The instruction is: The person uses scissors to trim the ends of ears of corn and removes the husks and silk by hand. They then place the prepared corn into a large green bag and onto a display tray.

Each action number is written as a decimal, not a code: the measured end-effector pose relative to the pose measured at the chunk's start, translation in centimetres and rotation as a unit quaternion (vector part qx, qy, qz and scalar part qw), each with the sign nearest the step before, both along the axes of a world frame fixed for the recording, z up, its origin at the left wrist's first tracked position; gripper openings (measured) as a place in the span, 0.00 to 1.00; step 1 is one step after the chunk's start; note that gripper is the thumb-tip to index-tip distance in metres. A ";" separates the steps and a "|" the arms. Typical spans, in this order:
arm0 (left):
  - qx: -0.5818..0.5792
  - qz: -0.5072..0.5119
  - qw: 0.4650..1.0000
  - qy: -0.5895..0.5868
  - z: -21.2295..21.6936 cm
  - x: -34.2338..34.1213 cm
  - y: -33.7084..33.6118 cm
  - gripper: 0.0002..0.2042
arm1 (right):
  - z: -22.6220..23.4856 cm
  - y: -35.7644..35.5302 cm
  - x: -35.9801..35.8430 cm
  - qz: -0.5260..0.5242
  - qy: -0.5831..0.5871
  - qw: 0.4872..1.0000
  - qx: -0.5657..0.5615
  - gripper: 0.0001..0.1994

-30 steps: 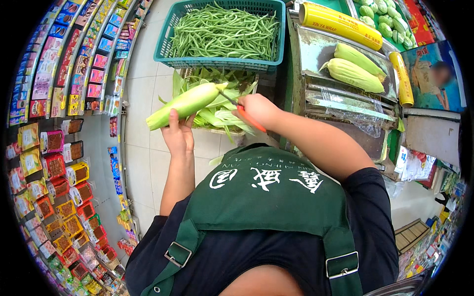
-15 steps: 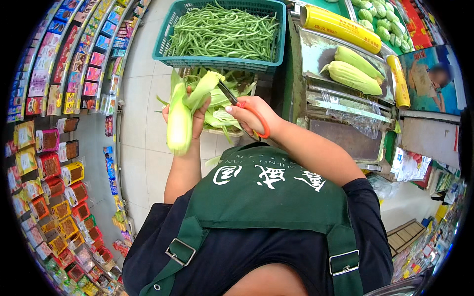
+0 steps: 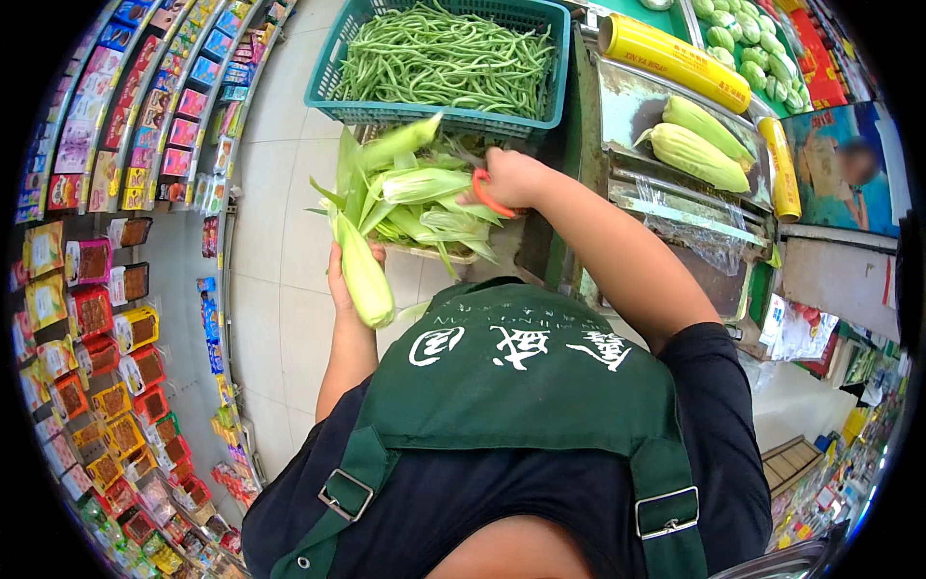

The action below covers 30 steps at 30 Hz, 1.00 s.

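"Shelves on the far left; can you count the packs?"

"Far too many, row upon row. Next comes the left hand, wrapped round one cob and showing on both sides of it."

"Where's that cob exactly?"

"Slanting, its lower end near the apron, its upper end among the husks. Which leaves are its own, I can't tell."

"How many husks?"

"One heap, too tangled to number, just this side of the crate. One green piece above them is a blur; I can't name it."

"And the crate?"

"Only one, loaded with beans past counting."

"The right hand?"

"Closed on one pair of scissors, at the heap's right side. I see the orange handle; the blades are smeared."

"One apron, two buckles?"

"Yes, one each side. Further right, two yellow rolls, one long, one shorter."

"And on the tray between them?"

"Two ears in green leaves, side by side. Round vegetables at the upper right, more than I can count, then one poster."
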<state>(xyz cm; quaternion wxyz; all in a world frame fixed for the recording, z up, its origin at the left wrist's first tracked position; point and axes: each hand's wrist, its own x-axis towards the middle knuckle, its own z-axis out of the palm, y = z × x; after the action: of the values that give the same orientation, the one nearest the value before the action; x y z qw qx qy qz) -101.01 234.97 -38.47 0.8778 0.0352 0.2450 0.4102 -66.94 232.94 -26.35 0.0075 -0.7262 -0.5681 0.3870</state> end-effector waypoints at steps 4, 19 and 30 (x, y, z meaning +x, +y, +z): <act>-0.013 0.099 0.986 0.131 1.9 2.6 0.6 0.25 | 0.6 -4.4 1.9 0.013 -0.021 0.996 0.082 0.33; 0.214 -0.136 0.955 0.151 13.5 16.6 -0.6 0.24 | 10.9 -19.7 4.9 -0.019 -0.140 0.969 0.202 0.22; 0.277 -0.075 0.958 0.013 18.0 19.9 -2.3 0.31 | 7.5 -10.6 -0.5 -0.153 0.405 0.868 0.241 0.24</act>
<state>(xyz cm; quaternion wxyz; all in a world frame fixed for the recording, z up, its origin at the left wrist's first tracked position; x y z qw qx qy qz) -81.10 232.68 -20.48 0.8585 0.3007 0.1300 0.3945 -67.47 222.36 -18.88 0.4712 -0.5587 -0.4728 0.4921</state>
